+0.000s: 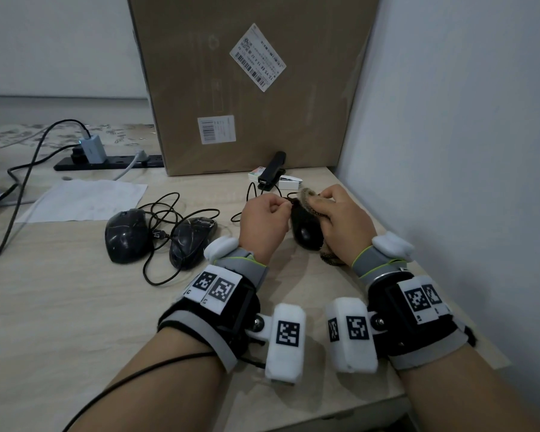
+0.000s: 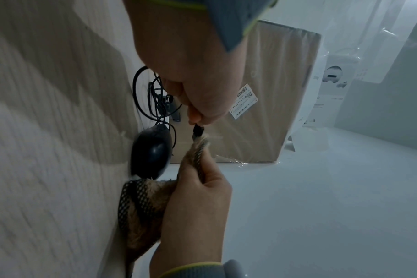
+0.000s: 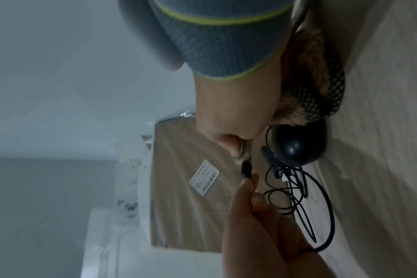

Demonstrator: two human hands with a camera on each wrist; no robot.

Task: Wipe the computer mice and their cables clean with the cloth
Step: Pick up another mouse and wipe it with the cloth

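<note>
A black mouse [image 1: 306, 233] lies on the wooden table [image 1: 75, 322] between my hands. My left hand [image 1: 282, 207] pinches the black USB plug [image 2: 197, 131] at the end of its cable [image 1: 249, 194]. Just right of it, my right hand [image 1: 320, 207] grips a brown netted cloth [image 1: 307, 196] wrapped round the cable beside the plug. In the left wrist view the cloth [image 2: 143, 206] hangs under the right hand [image 2: 198, 206] beside the mouse [image 2: 151, 150]. The right wrist view shows the plug [image 3: 246, 168], cloth [image 3: 317, 84] and mouse [image 3: 298, 144]. Two more black mice [image 1: 127, 235] [image 1: 192, 241] sit left with tangled cables.
A big cardboard box [image 1: 253, 82] stands at the back, with a black stapler [image 1: 272, 169] and small packets before it. A power strip [image 1: 106, 160] with a charger and a sheet of paper [image 1: 85, 199] lie at back left. A white wall [image 1: 449, 151] bounds the right.
</note>
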